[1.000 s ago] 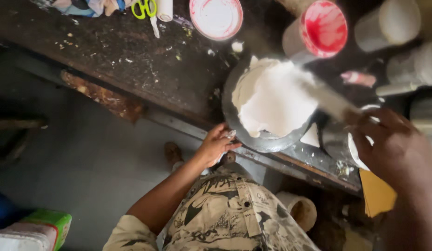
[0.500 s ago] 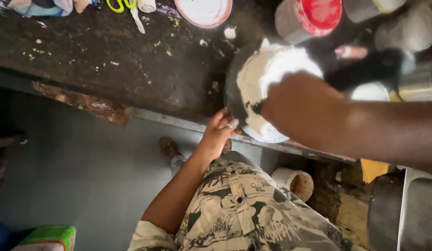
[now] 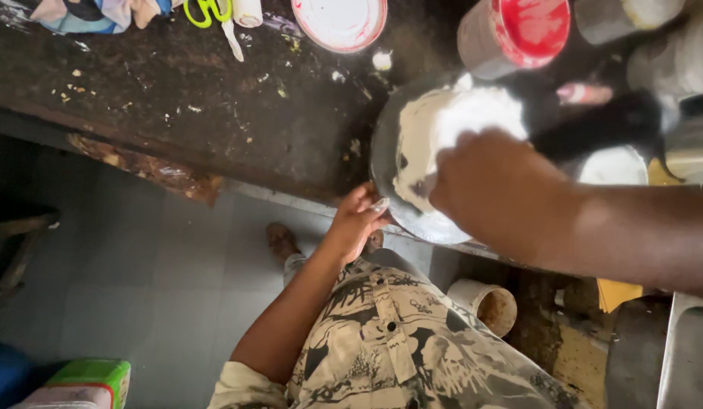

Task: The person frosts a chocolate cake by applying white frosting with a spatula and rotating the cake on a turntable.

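A metal bowl (image 3: 381, 163) at centre holds white paste (image 3: 457, 121). At one o'clock stands a can (image 3: 510, 34) smeared red inside; at twelve, a white lid (image 3: 340, 21) rimmed red. Yellow-green scissors (image 3: 204, 10) lie at eleven. The dark counter (image 3: 177, 91) is speckled. Below, the shirt (image 3: 397, 341) shows cream-and-black print.

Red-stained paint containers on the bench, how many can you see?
2: a paint can with a red inside at the top right, and a round white lid smeared red at top centre. Others may be hidden behind the right hand.
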